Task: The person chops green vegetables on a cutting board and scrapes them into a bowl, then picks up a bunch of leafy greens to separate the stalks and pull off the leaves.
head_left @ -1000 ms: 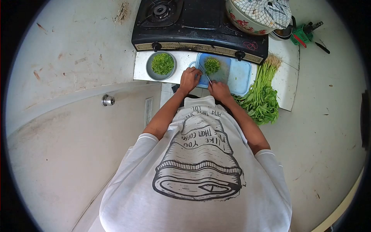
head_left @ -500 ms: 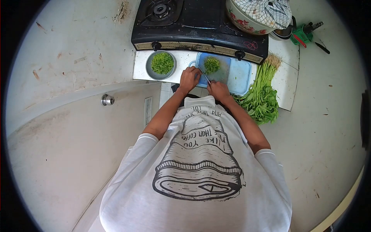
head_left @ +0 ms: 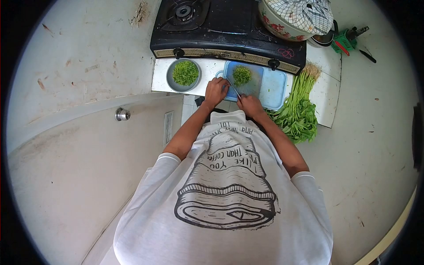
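My right hand (head_left: 250, 106) is wrapped round the handle of a knife (head_left: 235, 89) at the near edge of the blue cutting board (head_left: 274, 88). The blade slants up and left toward my left hand (head_left: 216, 91). Curled fingers of my left hand press at the board's left edge, close to the blade's tip; what they pinch, if anything, is hidden. Just beyond the blade lies a small heap of finely chopped greens (head_left: 242, 75) on the board. More chopped greens (head_left: 185, 73) fill the grey bowl (head_left: 168, 81) to the left.
A black gas stove (head_left: 229, 46) stands behind the board, with a floral pot (head_left: 282, 32) under a checked cloth. To the right lies a bunch of leafy greens (head_left: 297, 108) with roots. Farther right are a green basket (head_left: 346, 43) and a black-handled tool (head_left: 367, 56).
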Action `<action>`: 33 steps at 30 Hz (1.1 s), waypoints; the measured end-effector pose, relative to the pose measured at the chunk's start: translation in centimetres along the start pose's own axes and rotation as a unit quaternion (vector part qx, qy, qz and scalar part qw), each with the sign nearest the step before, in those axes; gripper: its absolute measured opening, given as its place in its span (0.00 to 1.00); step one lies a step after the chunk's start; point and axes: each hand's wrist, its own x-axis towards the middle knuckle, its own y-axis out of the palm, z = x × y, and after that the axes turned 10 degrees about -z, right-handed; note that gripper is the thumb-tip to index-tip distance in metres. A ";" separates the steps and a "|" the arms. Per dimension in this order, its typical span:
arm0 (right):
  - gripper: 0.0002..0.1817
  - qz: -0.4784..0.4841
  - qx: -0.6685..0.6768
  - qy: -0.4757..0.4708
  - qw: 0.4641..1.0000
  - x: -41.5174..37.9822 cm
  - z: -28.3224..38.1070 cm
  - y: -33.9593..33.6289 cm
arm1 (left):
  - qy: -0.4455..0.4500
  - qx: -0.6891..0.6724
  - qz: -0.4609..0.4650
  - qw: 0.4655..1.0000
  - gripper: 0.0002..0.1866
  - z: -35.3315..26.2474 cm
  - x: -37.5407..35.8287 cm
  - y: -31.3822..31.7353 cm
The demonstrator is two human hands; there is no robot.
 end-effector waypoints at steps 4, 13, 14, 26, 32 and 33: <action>0.21 -0.012 -0.012 -0.010 1.000 0.4 0.4 -0.2 | 0.006 -0.001 -0.004 1.000 0.04 0.1 -0.1 0.0; 0.21 -0.002 -0.020 0.004 1.000 0.6 0.4 -0.1 | 0.018 0.007 0.005 1.000 0.05 -0.1 -0.1 -0.3; 0.21 -0.005 -0.014 0.009 1.000 0.6 0.4 -0.1 | 0.019 0.010 0.008 1.000 0.05 -0.1 -0.1 -0.4; 0.20 -0.002 -0.028 -0.001 1.000 0.9 0.3 0.6 | 0.082 0.051 0.010 0.995 0.07 0.1 -0.3 -0.5; 0.21 -0.005 -0.020 -0.003 1.000 0.7 0.4 0.0 | 0.053 0.041 0.025 0.997 0.06 0.3 -0.5 -0.7; 0.21 0.000 -0.016 -0.003 1.000 0.7 0.3 -0.2 | 0.045 0.041 0.031 0.998 0.06 0.4 -0.5 -0.6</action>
